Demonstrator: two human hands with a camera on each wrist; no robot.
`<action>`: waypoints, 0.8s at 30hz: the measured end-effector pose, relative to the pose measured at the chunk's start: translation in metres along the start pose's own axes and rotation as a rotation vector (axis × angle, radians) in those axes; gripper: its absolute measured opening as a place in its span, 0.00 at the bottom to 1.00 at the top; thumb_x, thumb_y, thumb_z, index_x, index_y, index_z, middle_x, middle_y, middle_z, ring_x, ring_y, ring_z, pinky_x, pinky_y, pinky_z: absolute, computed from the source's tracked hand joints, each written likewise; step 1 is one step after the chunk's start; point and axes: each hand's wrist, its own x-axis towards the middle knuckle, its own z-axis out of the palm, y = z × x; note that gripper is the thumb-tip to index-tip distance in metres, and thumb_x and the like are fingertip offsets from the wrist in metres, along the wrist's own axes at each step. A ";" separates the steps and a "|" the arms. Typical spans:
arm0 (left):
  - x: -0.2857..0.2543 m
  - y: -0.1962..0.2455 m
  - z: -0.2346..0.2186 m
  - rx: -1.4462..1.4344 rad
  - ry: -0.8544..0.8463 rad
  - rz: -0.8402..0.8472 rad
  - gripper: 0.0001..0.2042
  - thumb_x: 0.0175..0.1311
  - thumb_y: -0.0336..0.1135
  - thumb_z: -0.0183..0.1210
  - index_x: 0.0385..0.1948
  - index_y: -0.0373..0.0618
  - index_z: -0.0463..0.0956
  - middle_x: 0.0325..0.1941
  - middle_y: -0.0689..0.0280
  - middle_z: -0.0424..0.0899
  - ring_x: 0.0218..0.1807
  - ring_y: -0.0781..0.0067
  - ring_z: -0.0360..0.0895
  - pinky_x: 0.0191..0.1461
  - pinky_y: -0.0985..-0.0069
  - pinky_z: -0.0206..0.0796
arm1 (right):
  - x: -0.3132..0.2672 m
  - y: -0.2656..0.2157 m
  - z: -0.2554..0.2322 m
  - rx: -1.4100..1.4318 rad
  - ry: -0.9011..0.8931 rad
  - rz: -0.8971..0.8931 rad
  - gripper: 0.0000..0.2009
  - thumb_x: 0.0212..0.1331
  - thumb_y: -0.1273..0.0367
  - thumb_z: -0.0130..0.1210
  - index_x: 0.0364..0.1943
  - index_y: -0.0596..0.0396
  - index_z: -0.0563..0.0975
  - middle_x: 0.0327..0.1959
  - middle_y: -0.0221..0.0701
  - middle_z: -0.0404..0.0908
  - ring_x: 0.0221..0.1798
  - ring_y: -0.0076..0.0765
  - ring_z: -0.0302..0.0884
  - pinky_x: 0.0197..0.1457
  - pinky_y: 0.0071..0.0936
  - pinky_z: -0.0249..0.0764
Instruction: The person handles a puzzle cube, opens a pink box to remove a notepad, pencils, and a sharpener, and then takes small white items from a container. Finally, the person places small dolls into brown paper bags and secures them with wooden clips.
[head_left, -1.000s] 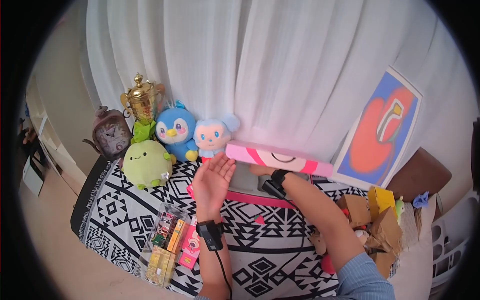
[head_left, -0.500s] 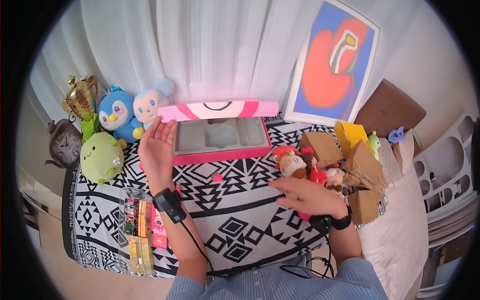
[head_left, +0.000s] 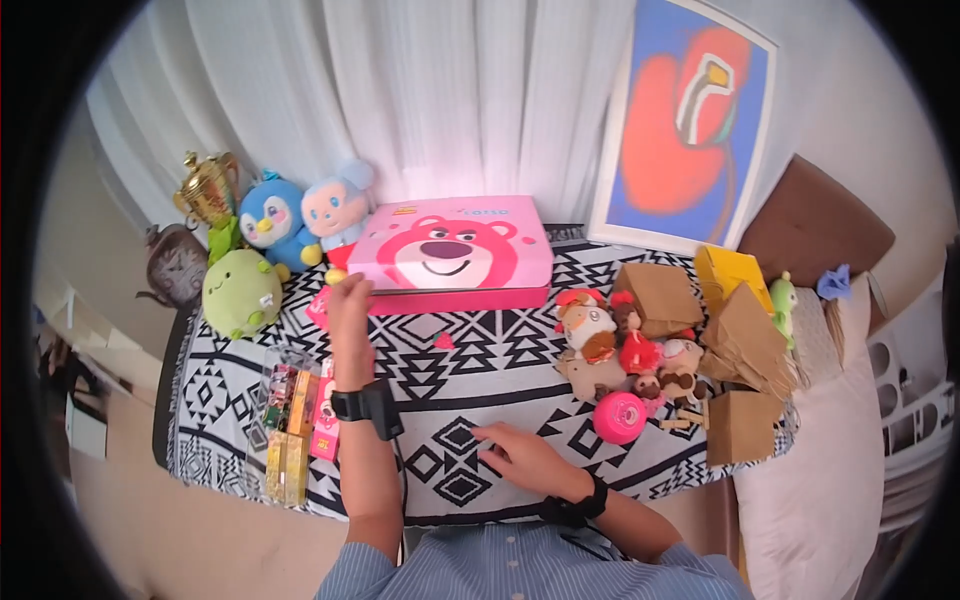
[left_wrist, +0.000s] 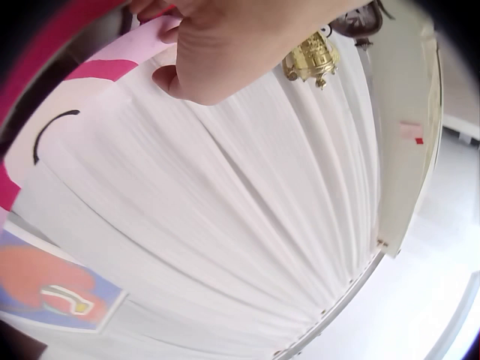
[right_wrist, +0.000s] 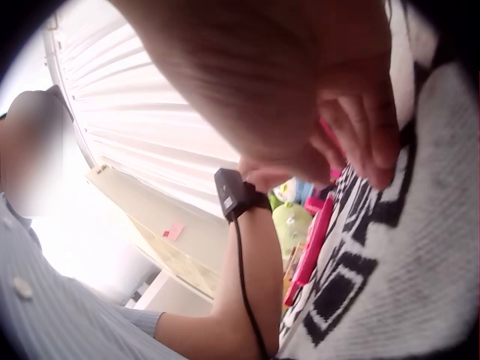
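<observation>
A pink lid with a bear's face (head_left: 450,250) lies over the deep-pink box base (head_left: 460,299), whose front side shows below it. My left hand (head_left: 351,325) is at the lid's front left corner, fingers curled round its edge; in the left wrist view, the hand (left_wrist: 232,45) is against the lid's pale pink rim (left_wrist: 127,46). My right hand (head_left: 530,462) is held over the patterned cloth, fingers loosely extended and holding nothing; it appears dark and close in the right wrist view (right_wrist: 300,97).
Plush toys (head_left: 272,222) stand left of the box. Small packages (head_left: 290,430) and a pink carton (head_left: 325,415) lie at front left. Small dolls (head_left: 638,350), a pink ball (head_left: 619,417) and brown paper bags (head_left: 745,340) lie on the right. A framed picture (head_left: 690,130) leans behind.
The lid has come down over the box's grey interior. My left hand has curled its fingers at the lid's corner. My right hand left the box, passed near the dolls, and moved left over the cloth.
</observation>
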 end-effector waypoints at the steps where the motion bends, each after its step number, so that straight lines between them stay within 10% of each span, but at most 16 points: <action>1: -0.003 0.000 0.003 -0.028 -0.031 0.022 0.20 0.59 0.31 0.56 0.51 0.28 0.69 0.46 0.59 0.77 0.46 0.70 0.74 0.51 0.76 0.66 | 0.009 0.002 0.002 -0.009 0.043 -0.030 0.16 0.59 0.69 0.55 0.51 0.59 0.71 0.40 0.42 0.74 0.39 0.49 0.77 0.42 0.38 0.73; 7: -0.010 0.026 0.016 -0.626 -0.067 0.084 0.20 0.62 0.24 0.50 0.54 0.25 0.62 0.50 0.53 0.73 0.54 0.62 0.73 0.61 0.71 0.66 | 0.114 0.011 -0.003 -0.317 0.321 -0.013 0.20 0.53 0.70 0.59 0.50 0.57 0.69 0.44 0.44 0.68 0.44 0.53 0.74 0.43 0.43 0.75; 24: 0.019 0.039 0.034 -0.943 -0.397 0.248 0.30 0.61 0.27 0.50 0.65 0.27 0.50 0.72 0.49 0.50 0.72 0.49 0.51 0.76 0.60 0.45 | 0.171 0.028 -0.003 -0.562 0.149 0.031 0.10 0.51 0.72 0.57 0.35 0.63 0.72 0.35 0.51 0.75 0.39 0.57 0.77 0.40 0.46 0.74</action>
